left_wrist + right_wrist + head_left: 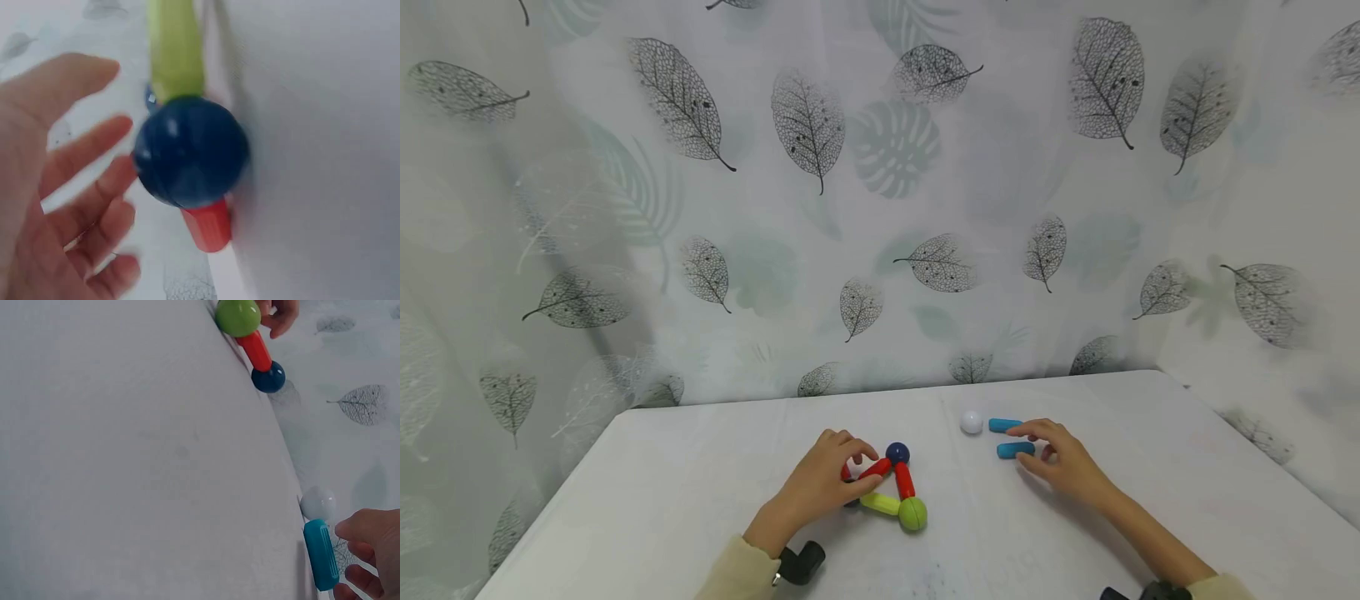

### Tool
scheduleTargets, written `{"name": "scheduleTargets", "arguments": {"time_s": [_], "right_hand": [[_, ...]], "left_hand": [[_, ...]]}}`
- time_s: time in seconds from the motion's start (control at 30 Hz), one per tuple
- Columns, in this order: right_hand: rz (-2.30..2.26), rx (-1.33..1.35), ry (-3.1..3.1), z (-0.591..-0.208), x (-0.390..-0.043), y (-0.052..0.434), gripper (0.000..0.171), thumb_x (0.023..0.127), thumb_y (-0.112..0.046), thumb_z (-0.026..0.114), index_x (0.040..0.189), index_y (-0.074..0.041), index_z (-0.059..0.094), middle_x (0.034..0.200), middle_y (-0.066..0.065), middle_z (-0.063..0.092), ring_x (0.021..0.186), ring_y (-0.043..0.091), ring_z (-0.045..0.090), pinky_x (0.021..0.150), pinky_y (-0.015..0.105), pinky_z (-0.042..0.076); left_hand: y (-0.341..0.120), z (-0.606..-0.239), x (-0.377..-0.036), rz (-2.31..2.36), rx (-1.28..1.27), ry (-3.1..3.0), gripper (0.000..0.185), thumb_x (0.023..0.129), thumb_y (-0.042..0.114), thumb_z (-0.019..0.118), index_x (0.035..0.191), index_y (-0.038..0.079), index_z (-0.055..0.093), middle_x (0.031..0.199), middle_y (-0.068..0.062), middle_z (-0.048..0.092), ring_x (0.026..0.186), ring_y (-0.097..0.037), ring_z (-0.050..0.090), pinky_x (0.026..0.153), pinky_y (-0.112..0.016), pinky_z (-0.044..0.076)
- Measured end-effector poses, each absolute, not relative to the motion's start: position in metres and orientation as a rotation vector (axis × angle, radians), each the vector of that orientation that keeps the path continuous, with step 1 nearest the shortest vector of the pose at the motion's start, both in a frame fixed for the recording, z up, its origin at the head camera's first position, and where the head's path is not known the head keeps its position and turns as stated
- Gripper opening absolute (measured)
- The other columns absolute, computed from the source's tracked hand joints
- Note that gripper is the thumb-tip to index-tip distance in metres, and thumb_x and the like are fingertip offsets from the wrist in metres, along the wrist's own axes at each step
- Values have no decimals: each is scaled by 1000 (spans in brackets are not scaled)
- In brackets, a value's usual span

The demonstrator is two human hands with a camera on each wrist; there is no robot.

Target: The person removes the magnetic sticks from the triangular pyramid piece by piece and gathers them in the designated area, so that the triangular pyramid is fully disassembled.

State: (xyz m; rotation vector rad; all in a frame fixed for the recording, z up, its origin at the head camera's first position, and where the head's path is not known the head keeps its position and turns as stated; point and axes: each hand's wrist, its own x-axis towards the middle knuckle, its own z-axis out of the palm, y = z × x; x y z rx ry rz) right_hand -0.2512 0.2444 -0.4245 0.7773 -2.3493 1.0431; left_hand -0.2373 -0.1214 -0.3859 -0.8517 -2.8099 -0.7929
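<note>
On the white table lies a closed shape of magnetic rods and balls: red rods (905, 481), a yellow-green rod (880, 503), a green ball (913, 514) and a dark blue ball (897, 453). My left hand (822, 482) hovers over its left side, fingers spread. In the left wrist view, thumb and fingers stand apart beside a blue ball (191, 152). My right hand (1063, 462) is at two blue rods, a far one (1004, 425) and a near one (1015, 450). Its fingertips are close to both; whether they touch is unclear. A white ball (972, 422) lies left of them.
Behind the table (715, 450) hangs a pale curtain (880, 250) with a leaf print. A black wrist device (801, 562) sits on my left wrist, and another (1161, 590) shows at the lower right.
</note>
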Motion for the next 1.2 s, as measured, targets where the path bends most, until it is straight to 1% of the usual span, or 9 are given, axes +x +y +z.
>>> {"name": "scheduleTargets", "arguments": {"time_s": [0.1,0.23,0.37,0.5,0.67,0.8,0.9,1.07,1.2], "right_hand": [[1066,836,-2295,-422,-248,240,32,78,9,73,108,-1,67,104,12,63,88,10,51,63,24,48],[1077,894,-2258,-419,-246,233,33,78,9,73,109,-3,68,106,11,64,89,12,51,64,24,49],[1091,933,-2256,-422,-245,226,32,79,9,72,108,-4,68,108,7,64,86,14,52,64,24,48],[1094,1007,-2243,-428,-244,221,33,78,10,72,107,-5,67,114,1,62,82,12,52,63,24,47],[1121,1076,-2214,-431,-245,214,33,77,13,72,105,-3,67,108,9,63,84,12,53,61,26,48],[1169,1105,-2257,-430,-245,206,28,81,9,71,105,-4,68,103,10,64,89,16,53,64,26,48],[1234,1145,-2305,-430,-244,201,25,84,5,69,107,-5,68,102,9,63,87,19,51,65,26,49],[1310,1225,-2332,-431,-244,193,22,88,2,68,109,-4,67,101,10,62,86,19,51,65,26,49],[1319,1239,-2362,-431,-243,187,22,89,0,67,110,-2,66,100,13,62,85,18,53,66,25,50]], "left_hand": [[-122,-387,-236,-675,-772,-2835,30,84,34,75,102,11,69,82,2,50,75,-12,46,60,-23,42],[-122,-389,-234,-645,-736,-2898,28,86,36,73,98,11,69,81,4,46,62,-8,44,54,-21,38],[-121,-390,-235,-656,-766,-2896,22,88,31,72,97,11,69,83,2,48,65,-10,44,56,-23,40],[-122,-391,-236,-634,-849,-2873,17,89,25,71,99,11,71,91,0,55,74,-12,50,66,-27,48],[-122,-390,-239,-684,-1008,-2866,15,91,19,69,104,15,73,108,-2,56,92,-20,53,84,-34,48],[-123,-389,-240,-820,-1062,-2884,19,91,15,68,110,17,71,115,-3,52,102,-22,53,92,-37,48],[-126,-388,-239,-917,-942,-2942,25,90,21,71,114,14,67,114,-4,52,98,-20,54,86,-35,52],[-130,-388,-239,-1082,-805,-3011,38,87,29,74,114,7,60,101,-5,58,82,-17,54,68,-26,50],[-126,-392,-243,-1260,-902,-2978,34,90,22,70,116,3,57,103,-7,61,85,-19,58,71,-25,51]]}}
